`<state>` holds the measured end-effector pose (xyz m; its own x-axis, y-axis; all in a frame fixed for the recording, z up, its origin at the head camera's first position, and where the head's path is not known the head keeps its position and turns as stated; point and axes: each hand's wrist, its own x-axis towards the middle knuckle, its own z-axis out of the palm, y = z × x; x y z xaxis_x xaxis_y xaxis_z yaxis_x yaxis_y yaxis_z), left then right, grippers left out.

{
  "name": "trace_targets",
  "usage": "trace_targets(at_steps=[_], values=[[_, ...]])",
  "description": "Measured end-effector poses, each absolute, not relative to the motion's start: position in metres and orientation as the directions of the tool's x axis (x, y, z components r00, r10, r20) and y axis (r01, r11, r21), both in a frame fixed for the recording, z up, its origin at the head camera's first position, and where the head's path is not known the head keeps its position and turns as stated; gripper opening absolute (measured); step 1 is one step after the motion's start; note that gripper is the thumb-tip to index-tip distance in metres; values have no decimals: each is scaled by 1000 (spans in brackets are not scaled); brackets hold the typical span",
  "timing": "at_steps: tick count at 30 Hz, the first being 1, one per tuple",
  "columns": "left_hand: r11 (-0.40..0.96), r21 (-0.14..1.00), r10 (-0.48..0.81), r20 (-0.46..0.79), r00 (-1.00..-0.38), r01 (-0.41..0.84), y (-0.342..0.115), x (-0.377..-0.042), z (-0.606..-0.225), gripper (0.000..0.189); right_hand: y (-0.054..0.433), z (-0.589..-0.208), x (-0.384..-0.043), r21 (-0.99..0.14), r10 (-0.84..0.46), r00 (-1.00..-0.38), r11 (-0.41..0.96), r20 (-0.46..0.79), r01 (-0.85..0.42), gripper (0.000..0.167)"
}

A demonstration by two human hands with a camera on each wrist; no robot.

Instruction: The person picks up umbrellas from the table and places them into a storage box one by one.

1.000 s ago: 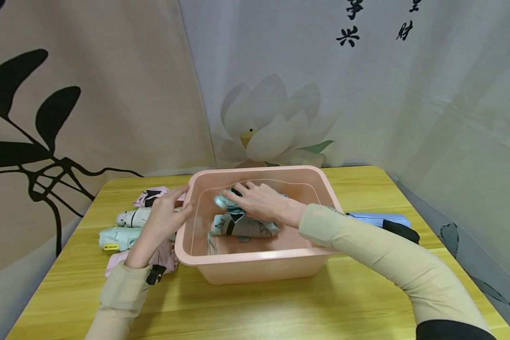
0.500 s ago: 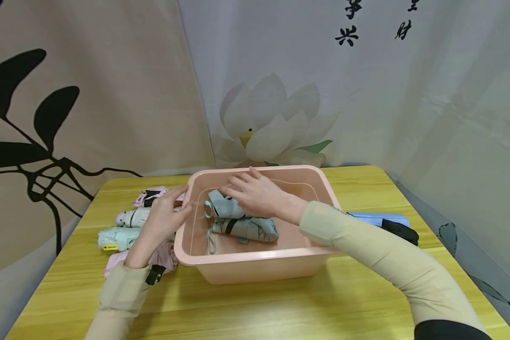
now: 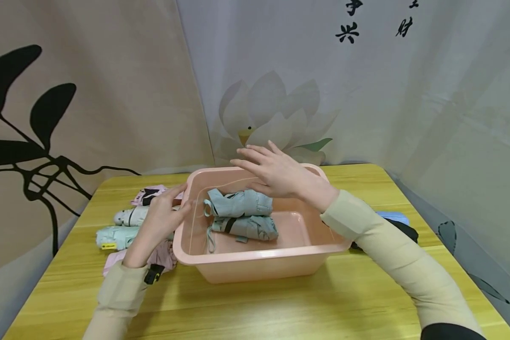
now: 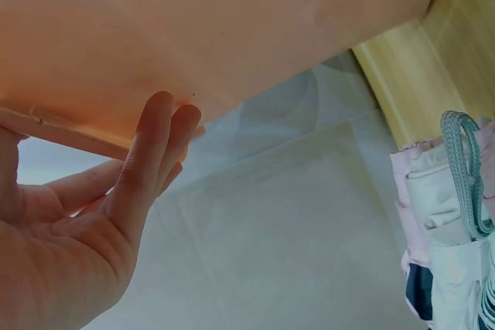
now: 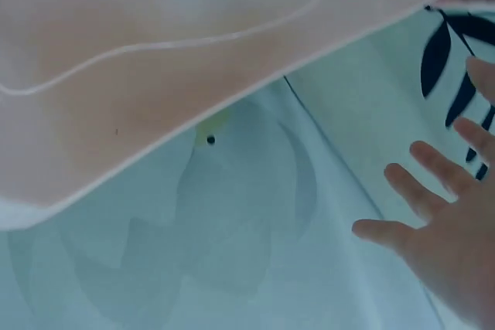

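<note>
Now touches the left edge of the pink tub (image 3: 255, 256) with the left hand (image 3: 165, 215). Has the fingers there long and nearly straight, not balled up. Touches the outside of the tub with fingertips (image 4: 159, 106) in the left wrist view.

Holds nothing in the right hand (image 3: 282, 172). Has those fingers spread apart, up in the air over the back part of the tub, above and to the right of what lies inside.

Has in the tub a back umbrella (image 3: 240, 203) and a front umbrella (image 3: 245, 228), both blue-grey and folded up. Lie on their sides, just next to each other, nearer the left wall than the right. Have cord loops (image 3: 210, 241) at their left ends.

Has a yellow wooden table (image 3: 280, 307) under the tub. Shows a row left of the tub, from back to front: a pink-and-black bundle (image 3: 157, 190), a white bundle (image 3: 129, 217), a mint bundle (image 3: 120, 236) with a yellow tag (image 3: 108, 246), and a pale pink bundle (image 3: 163, 257), partly hidden by the left arm. Shows a blue thing (image 3: 396, 217) right of the tub, beside a black thing (image 3: 405, 231), both partly covered by the right sleeve (image 3: 391, 245).

Shows at the back a pale cloth (image 3: 123, 94) with a big white flower (image 3: 276, 108), black leaves (image 3: 53, 113) and black writing (image 3: 347, 33).
</note>
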<state>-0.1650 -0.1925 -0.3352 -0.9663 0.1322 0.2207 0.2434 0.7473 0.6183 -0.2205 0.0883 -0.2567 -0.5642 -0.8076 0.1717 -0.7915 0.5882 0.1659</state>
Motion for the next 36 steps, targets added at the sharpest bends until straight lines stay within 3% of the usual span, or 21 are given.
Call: trace_targets(at_steps=[9,20,27,36], values=[[745,622,132,214,-968,240,-193,-165,-335,53,128,-242,-215,25,-728,-649,669,222,-743,58],[737,632,132,213,-968,239,-194,-165,-335,54,207,-256,-212,-180,-575,-765,752,291,-634,58],[737,635,130,202,-971,231,-194,-164,-334,54,260,-292,-206,-253,-438,-869,835,231,-488,60],[734,641,128,196,-972,226,-194,-164,-334,54,310,-352,-210,-222,-404,-914,888,43,-403,62]])
